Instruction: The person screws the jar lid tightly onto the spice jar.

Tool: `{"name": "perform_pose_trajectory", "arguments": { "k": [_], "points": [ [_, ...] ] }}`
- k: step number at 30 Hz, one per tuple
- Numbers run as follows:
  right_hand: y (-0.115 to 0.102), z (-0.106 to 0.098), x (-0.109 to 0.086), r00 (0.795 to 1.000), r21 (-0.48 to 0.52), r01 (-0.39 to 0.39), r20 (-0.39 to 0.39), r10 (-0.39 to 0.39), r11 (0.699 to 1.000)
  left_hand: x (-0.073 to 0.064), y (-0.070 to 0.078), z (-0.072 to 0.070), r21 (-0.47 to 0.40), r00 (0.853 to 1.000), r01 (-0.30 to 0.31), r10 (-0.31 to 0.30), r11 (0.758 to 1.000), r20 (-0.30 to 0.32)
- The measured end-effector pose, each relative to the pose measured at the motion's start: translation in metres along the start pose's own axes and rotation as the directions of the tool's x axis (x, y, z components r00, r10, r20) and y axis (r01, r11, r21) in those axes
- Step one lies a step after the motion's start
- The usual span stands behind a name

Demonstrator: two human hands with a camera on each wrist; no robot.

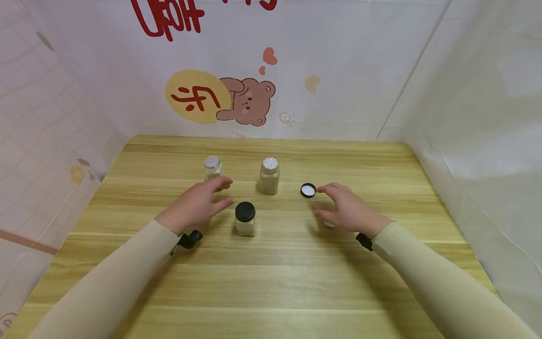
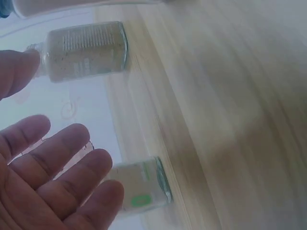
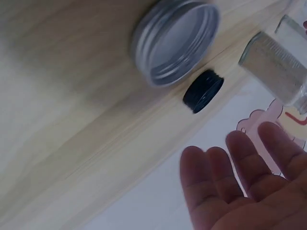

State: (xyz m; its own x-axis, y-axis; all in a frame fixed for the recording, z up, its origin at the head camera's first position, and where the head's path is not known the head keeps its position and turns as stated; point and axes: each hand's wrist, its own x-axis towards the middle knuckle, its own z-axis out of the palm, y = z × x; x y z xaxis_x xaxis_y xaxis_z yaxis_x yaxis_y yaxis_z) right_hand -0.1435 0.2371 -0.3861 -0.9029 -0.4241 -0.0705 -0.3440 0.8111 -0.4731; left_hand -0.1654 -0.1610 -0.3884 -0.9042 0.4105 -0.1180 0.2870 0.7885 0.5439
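Note:
My left hand (image 1: 201,200), fingers extended, hovers between a small glass jar with a pale grey top (image 1: 213,168) and a black-lidded jar (image 1: 245,220). It holds nothing. Behind them stands a taller jar of beige powder (image 1: 269,179) with a patterned white seal over its mouth; its threaded neck shows in the left wrist view. To the right, my right hand (image 1: 349,209) is also empty, with fingers extended. Near its fingertips a black lid (image 1: 308,190) lies with its white inside up. A silver screw lid (image 3: 177,43) lies below that hand, mostly hidden in the head view.
The jars and lids stand on a wood-grain table (image 1: 254,292). White sheeting printed with a bear (image 1: 250,101) hangs behind the table, and more sheeting (image 1: 487,117) hangs at the sides.

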Motion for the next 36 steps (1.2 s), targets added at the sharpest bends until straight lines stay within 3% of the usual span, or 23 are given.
{"name": "perform_pose_trajectory", "arguments": {
  "k": [8,15,24,36],
  "points": [
    [0.014,-0.002,-0.010,0.997,-0.111,-0.041,0.062,0.048,0.993,0.017,0.006,0.005,-0.059,0.999,-0.007,0.010,0.998,0.049],
    [0.020,-0.002,-0.017,0.992,-0.196,-0.068,0.087,0.086,0.978,0.035,0.009,0.011,-0.031,0.994,-0.052,0.055,0.998,0.095],
    [0.025,0.004,-0.018,0.993,-0.257,-0.059,0.082,0.083,0.965,0.052,0.015,0.015,-0.067,0.983,0.014,-0.001,0.998,0.183],
    [0.030,0.010,-0.016,0.994,-0.289,-0.051,0.079,0.077,0.956,0.070,0.020,0.022,-0.099,0.973,0.049,-0.025,0.994,0.229]
  ]
}}
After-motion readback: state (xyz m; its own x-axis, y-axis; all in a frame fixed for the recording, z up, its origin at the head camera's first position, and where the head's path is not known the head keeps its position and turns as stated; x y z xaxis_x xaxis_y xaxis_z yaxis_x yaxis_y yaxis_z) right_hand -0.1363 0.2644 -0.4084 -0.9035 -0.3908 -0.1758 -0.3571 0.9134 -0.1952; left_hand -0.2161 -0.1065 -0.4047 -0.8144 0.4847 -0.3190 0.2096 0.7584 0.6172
